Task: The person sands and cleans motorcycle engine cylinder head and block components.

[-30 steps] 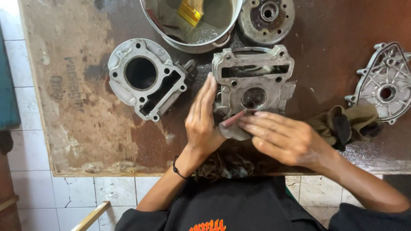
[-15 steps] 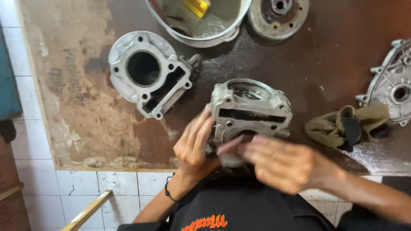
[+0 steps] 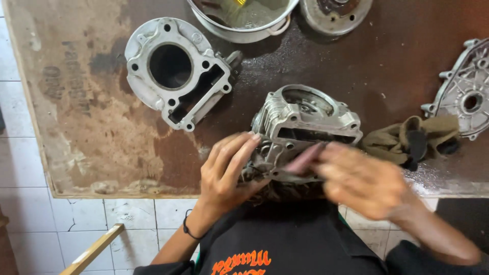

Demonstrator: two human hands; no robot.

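Cylinder head (image 3: 305,122), cast aluminium, finned, sits at the near edge of the desk (image 3: 91,137), tipped up toward the person so its open round chamber faces up and away. Left fingers (image 3: 232,153) lie nearly straight, pressed flat vs. the head's left side near the fins, bracing it more than gripping; left hand (image 3: 224,175) is not closed round anything. Right fingers (image 3: 336,155) are motion-blurred; they seem pinched on a thin flat reddish-grey strip (image 3: 304,159) laid across the head's near face, but what the strip is can't be told, nor how tight the right hand (image 3: 364,183) holds it.

Step in hand, by judgement: rubbing or scraping the near mating face w/ the strip while the left steadies. Next move prob. calls for firm left pressure so the tilted casting doesn't rock off the edge, plus even strokes.

The head looks dull grey, grimy in recesses. Cylinder block (image 3: 175,71) lies toward the far-left corner, well apart; crumpled rag (image 3: 407,140) just right of the head.
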